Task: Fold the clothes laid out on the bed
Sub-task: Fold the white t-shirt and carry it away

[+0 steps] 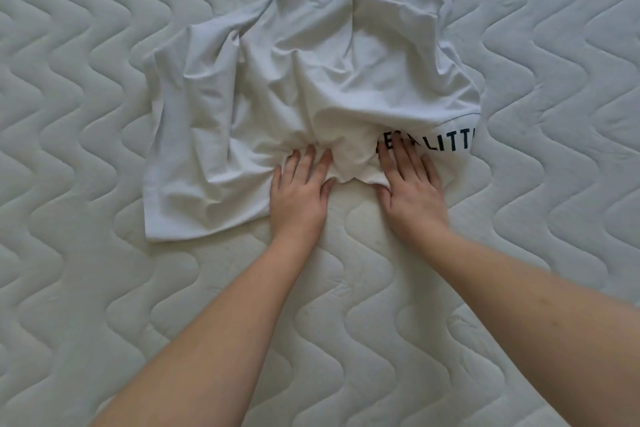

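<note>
A rumpled white T-shirt (311, 87) was pressed to the quilted mattress (104, 288) by the left hand (299, 192) and right hand (412, 189), fingers (403, 156) spread flat, gripping nothing, apparently to smooth it for folding.

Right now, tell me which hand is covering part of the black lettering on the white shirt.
The right hand: its fingertips overlap the printed letters on the white shirt. The left hand presses plain bunched fabric.

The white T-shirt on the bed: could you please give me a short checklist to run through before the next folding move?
1. Left hand on the white T-shirt: ok, fingers on its near edge.
2. Right hand on shirt: ok, flat over the black lettering.
3. Shirt flat: not ok, wrinkled and bunched between the hands.
4. Far end spread: not ok, twisted.
5. Quilted mattress around shirt: ok.
</note>
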`<action>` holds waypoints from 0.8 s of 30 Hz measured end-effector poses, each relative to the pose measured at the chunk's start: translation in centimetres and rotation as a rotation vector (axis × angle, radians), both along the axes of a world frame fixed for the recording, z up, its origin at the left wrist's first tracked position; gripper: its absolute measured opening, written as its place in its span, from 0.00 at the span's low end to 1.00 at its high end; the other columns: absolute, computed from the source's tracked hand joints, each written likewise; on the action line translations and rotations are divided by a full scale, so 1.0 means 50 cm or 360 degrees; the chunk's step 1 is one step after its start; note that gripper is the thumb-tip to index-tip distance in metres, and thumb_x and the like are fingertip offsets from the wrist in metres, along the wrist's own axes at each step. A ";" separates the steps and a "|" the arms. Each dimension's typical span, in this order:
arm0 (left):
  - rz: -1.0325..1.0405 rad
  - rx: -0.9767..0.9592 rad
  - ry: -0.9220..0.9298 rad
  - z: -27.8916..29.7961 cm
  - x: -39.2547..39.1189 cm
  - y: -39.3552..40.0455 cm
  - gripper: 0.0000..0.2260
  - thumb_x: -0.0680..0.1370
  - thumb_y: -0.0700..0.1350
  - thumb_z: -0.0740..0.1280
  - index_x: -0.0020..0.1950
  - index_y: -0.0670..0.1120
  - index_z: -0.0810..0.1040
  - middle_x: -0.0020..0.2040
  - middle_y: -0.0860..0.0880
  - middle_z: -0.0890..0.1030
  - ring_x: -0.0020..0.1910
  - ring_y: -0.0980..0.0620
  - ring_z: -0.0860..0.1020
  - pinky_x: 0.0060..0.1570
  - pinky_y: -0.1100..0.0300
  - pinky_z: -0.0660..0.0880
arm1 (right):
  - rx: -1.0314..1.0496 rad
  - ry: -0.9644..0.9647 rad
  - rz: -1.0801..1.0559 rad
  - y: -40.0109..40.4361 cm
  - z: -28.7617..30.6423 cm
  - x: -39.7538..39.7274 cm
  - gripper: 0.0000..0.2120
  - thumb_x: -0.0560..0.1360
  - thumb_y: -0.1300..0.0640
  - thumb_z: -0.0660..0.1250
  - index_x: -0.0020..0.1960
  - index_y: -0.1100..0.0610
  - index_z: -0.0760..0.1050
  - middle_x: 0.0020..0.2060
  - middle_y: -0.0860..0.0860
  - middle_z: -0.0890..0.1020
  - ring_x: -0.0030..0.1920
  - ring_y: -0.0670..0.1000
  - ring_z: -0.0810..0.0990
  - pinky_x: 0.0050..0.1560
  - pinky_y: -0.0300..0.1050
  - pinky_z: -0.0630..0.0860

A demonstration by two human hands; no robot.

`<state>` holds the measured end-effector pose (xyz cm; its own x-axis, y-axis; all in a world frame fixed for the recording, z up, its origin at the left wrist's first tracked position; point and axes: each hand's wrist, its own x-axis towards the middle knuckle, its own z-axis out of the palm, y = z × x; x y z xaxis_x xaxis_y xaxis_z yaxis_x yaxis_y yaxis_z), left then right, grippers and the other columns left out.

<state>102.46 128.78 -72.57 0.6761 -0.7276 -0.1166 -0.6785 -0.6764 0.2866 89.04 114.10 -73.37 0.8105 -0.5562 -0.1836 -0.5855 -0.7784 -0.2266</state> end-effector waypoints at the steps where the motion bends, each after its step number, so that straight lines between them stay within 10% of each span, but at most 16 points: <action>1: -0.0045 -0.0020 0.0029 0.006 0.006 0.001 0.20 0.81 0.54 0.56 0.71 0.51 0.74 0.71 0.46 0.74 0.70 0.41 0.71 0.68 0.44 0.67 | 0.0035 -0.0009 -0.0001 -0.002 0.002 0.001 0.31 0.80 0.46 0.51 0.80 0.49 0.48 0.79 0.50 0.52 0.79 0.49 0.48 0.77 0.49 0.43; 9: 0.0104 0.0092 0.0223 0.117 0.020 0.081 0.22 0.80 0.31 0.56 0.74 0.41 0.70 0.73 0.40 0.70 0.71 0.42 0.70 0.68 0.50 0.65 | 0.0262 -0.0062 0.0001 -0.026 0.118 -0.055 0.24 0.78 0.67 0.56 0.74 0.58 0.67 0.70 0.54 0.73 0.69 0.57 0.70 0.64 0.49 0.64; 12: 0.0042 0.0112 -0.0010 0.178 -0.037 0.110 0.17 0.73 0.33 0.60 0.57 0.42 0.83 0.47 0.39 0.84 0.41 0.39 0.83 0.37 0.48 0.78 | 0.0124 -0.0196 0.0049 -0.008 0.165 -0.138 0.24 0.72 0.71 0.62 0.67 0.60 0.75 0.59 0.58 0.81 0.59 0.61 0.79 0.55 0.53 0.73; 15: -0.0062 0.0185 -0.0179 0.236 -0.104 0.132 0.11 0.68 0.36 0.62 0.44 0.46 0.82 0.32 0.46 0.80 0.26 0.43 0.78 0.22 0.57 0.70 | 0.0055 -0.0142 -0.0074 0.012 0.195 -0.219 0.18 0.72 0.69 0.68 0.59 0.56 0.80 0.49 0.55 0.85 0.49 0.61 0.82 0.49 0.52 0.74; 24: 0.0044 0.0166 0.0573 0.373 -0.306 0.202 0.12 0.82 0.48 0.59 0.55 0.41 0.76 0.51 0.36 0.81 0.51 0.35 0.77 0.42 0.50 0.67 | 0.0064 -0.0114 -0.0269 0.077 0.345 -0.399 0.15 0.75 0.58 0.57 0.53 0.56 0.80 0.43 0.55 0.82 0.47 0.61 0.79 0.45 0.51 0.67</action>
